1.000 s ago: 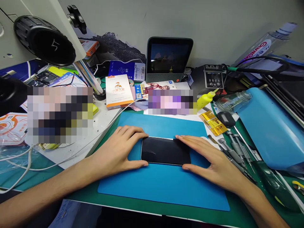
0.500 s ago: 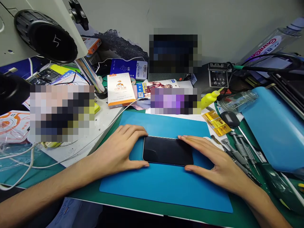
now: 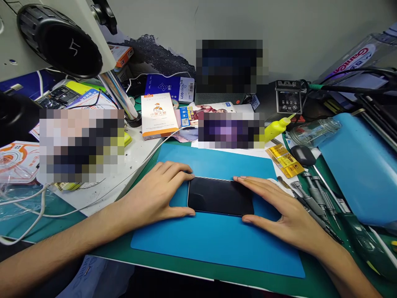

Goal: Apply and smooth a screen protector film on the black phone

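A smartphone (image 3: 220,196) with a dark screen lies sideways, face up, on a blue mat (image 3: 214,240). My left hand (image 3: 166,190) grips its left end, fingertips at the far edge and thumb at the near edge. At the right end, my right hand (image 3: 276,207) spans the phone the same way, thumb near and fingers along the far edge. The undersides of both hands are hidden.
Screwdrivers (image 3: 313,198) and a blue case (image 3: 359,165) lie to the right. A yellow bottle (image 3: 277,129) and a gold packet (image 3: 285,160) sit behind my right hand. A white-and-orange box (image 3: 159,116) stands behind the mat. A microscope (image 3: 58,45) overhangs the upper left.
Both hands keep their hold on the phone, which stays in place on the mat. Only the camera view has shifted slightly.
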Motion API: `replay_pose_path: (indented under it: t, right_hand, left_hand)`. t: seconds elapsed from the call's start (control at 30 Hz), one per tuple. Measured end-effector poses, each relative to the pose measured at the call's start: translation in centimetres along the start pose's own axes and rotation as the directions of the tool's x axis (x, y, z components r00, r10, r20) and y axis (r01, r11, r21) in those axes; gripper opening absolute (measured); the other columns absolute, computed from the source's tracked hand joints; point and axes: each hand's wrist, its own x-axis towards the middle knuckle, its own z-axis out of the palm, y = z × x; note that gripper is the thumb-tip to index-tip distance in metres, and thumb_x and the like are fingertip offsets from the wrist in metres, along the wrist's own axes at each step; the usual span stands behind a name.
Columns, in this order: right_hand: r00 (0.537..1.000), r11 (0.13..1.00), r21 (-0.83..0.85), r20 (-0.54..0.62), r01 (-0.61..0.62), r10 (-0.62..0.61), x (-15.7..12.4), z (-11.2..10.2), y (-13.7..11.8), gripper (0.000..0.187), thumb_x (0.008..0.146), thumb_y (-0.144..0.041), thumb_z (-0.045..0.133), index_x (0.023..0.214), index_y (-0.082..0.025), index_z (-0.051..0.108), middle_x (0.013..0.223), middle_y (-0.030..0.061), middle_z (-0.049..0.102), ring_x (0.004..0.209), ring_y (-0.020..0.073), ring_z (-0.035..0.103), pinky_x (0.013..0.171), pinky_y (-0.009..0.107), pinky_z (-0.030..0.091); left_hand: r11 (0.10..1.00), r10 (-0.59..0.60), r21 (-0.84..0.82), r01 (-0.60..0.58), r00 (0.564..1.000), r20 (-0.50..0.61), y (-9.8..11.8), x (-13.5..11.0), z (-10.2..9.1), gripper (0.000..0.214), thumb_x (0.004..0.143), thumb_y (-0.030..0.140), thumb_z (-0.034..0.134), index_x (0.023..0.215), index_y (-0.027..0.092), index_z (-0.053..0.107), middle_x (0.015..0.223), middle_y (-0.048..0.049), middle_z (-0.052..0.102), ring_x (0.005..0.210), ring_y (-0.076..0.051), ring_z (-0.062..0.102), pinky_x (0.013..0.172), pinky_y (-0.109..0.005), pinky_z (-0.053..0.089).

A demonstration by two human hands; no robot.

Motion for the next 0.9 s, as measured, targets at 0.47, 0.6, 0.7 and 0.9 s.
replay_pose_path:
  t: [0.47, 0.6, 0.7, 0.9]
  right_hand:
    - [1.000, 0.997, 0.069, 0.013, -0.023, 0.022, 0.0, -0.3, -0.6, 0.074, 0.095, -0.049, 0.074, 0.160, -0.038, 0.041, 0.158, 0.0031, 0.055, 0.144, 0.0285, 0.053, 0.119, 0.048, 0.046]
    - [1.000, 0.997, 0.076, 0.011, -0.018, 0.018, 0.0, -0.5, -0.7, 0.072, 0.094, -0.049, 0.075, 0.159, -0.036, 0.044, 0.157, 0.0043, 0.056, 0.144, 0.0291, 0.053, 0.119, 0.049, 0.046]
    - [1.000, 0.997, 0.075, 0.010, -0.020, 0.019, 0.0, -0.6, -0.9, 0.073, 0.094, -0.049, 0.075, 0.158, -0.036, 0.045, 0.156, 0.0053, 0.057, 0.143, 0.0303, 0.055, 0.120, 0.051, 0.045]
    - [1.000, 0.997, 0.070, 0.009, -0.026, 0.025, 0.0, -0.6, -1.0, 0.074, 0.093, -0.050, 0.076, 0.158, -0.036, 0.045, 0.156, 0.0056, 0.057, 0.143, 0.0311, 0.055, 0.120, 0.051, 0.046]
  left_hand:
    - [1.000, 0.005, -0.005, -0.006, 1.000, -0.023, 0.1, -0.3, 0.3, 0.059, 0.094, 0.063, 0.066, 0.133, 0.020, 0.054, 0.141, -0.0108, 0.061, 0.124, -0.031, 0.058, 0.101, -0.047, 0.046]
    - [1.000, 0.003, -0.003, -0.003, 1.000, -0.030, 0.0, -0.4, 0.4, 0.059, 0.095, 0.064, 0.065, 0.133, 0.021, 0.054, 0.141, -0.0107, 0.061, 0.125, -0.031, 0.058, 0.102, -0.046, 0.045]
    - [1.000, -0.006, -0.008, 0.006, 1.000, -0.018, 0.0, -0.5, 0.5, 0.060, 0.094, 0.065, 0.065, 0.134, 0.022, 0.054, 0.142, -0.0106, 0.061, 0.127, -0.032, 0.057, 0.104, -0.047, 0.044]
    - [1.000, -0.016, -0.018, 0.016, 1.000, -0.008, -0.1, -0.6, 0.6, 0.061, 0.093, 0.065, 0.066, 0.135, 0.023, 0.054, 0.143, -0.0098, 0.060, 0.128, -0.032, 0.056, 0.106, -0.048, 0.043]
